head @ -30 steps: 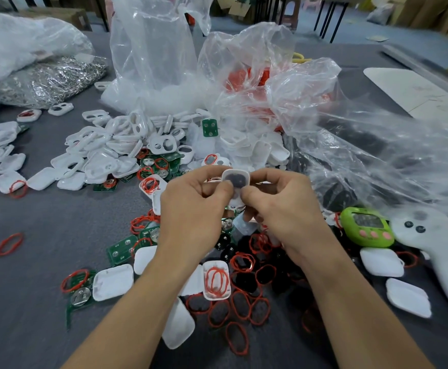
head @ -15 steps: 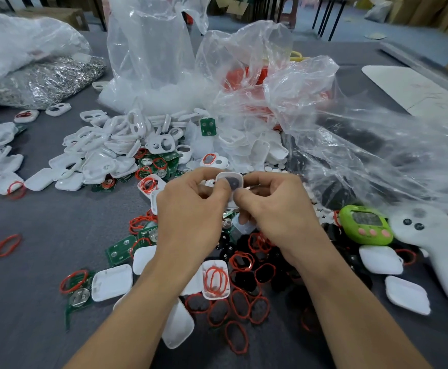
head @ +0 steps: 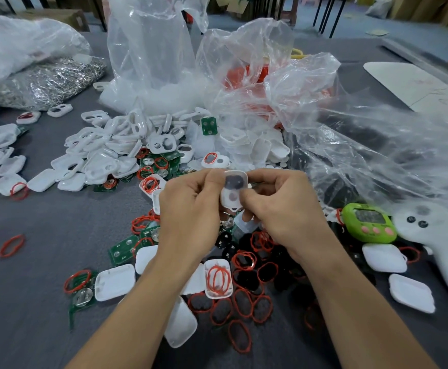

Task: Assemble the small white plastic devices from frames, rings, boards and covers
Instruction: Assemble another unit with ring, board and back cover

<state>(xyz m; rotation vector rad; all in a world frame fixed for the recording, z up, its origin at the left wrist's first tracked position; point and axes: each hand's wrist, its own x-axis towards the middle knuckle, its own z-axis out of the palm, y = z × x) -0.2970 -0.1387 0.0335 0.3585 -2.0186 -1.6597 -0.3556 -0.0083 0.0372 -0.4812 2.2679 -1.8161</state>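
White device: upright, pinched btwn left hand & right hand fingers, above red rings, green boards on table.

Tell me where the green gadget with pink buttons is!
In the head view, the green gadget lies on the right, between the right hand and the white controller.

Left grip, right grip, together, pinching white device
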